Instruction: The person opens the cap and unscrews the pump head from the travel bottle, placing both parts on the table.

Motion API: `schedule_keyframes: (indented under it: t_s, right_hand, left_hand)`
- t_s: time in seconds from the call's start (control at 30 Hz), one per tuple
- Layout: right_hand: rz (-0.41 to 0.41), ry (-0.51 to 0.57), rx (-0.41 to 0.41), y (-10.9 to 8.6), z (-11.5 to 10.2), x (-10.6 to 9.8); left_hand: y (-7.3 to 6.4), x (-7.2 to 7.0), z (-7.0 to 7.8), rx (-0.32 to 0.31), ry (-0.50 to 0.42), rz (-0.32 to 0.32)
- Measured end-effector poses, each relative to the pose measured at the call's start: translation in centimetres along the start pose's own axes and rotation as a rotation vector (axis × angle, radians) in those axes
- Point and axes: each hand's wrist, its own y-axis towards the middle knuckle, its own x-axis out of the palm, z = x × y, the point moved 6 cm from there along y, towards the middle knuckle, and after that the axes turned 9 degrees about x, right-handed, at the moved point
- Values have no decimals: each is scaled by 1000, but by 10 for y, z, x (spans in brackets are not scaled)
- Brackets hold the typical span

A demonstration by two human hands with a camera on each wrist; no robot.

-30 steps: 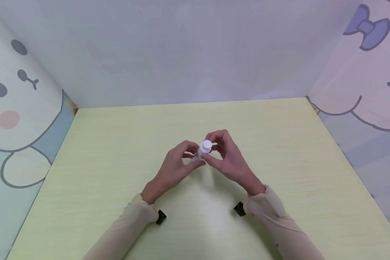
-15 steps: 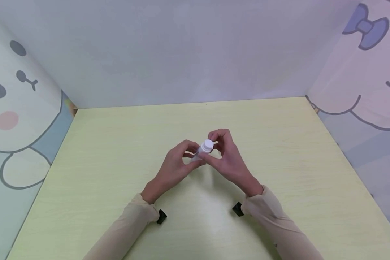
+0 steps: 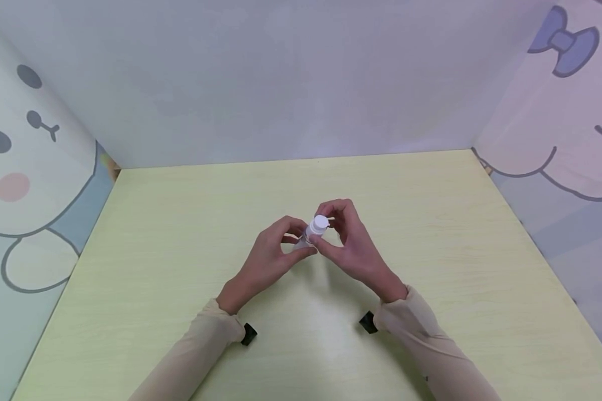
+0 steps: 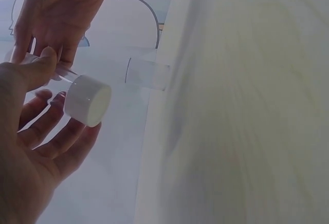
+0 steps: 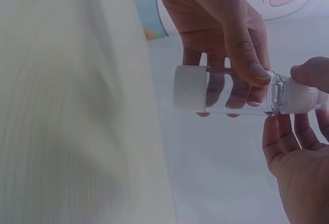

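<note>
Both hands hold a small bottle [image 5: 189,88] above the table, its white cap [image 3: 321,222] tilted up and to the right in the head view. My left hand [image 3: 272,249] grips the clear lower body, thumb on the near side and fingers on the far side. A white base [image 4: 88,100] closes the bottom end. With thumb and fingers, my right hand [image 3: 355,242] pinches the white collar [image 5: 299,97] just below the cap. In the right wrist view no liquid can be made out inside the clear body. Fingers partly hide the collar.
A pale wood-grain table [image 3: 190,206] lies beneath the hands. Behind it rises a plain light wall [image 3: 291,83], with cartoon-printed panels at both sides. In the left wrist view a faint clear rectangular shape [image 4: 148,74] shows; what it is I cannot tell.
The right thumb and fingers slid slightly round the bottle's collar, then shifted back close to their earlier place. The left hand and the bottle have stayed nearly still.
</note>
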Motion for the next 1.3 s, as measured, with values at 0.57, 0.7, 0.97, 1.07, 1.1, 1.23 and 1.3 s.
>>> schedule_keyframes:
  t_s: [0.57,0.7,0.97,1.07,1.1,1.23,1.3]
  right_hand:
    - [-83,23,-59,-3,-5,1]
    - [-33,-17,-48,-3,-6,-1]
    - [82,-68,-43,-2,-6,-1]
    - [100,-91,-36,-2,-6,-1]
    - [102,-96,-33,-2,-6,-1]
    - [92,-102,-30,-3,-7,-1]
    - [82,-94,-34,-3,-7,-2]
  left_hand:
    - [-2,-2,-1,20,-21,1]
    - [-2,-2,-1,18,-17,2]
    - [-2,-1,2,28,-8,7]
    - [-1,-1,3,36,1,6]
    - [-1,-1,3,39,3,6]
    - [-1,-1,2,43,12,7]
    - [-1,-2,1,43,16,8]
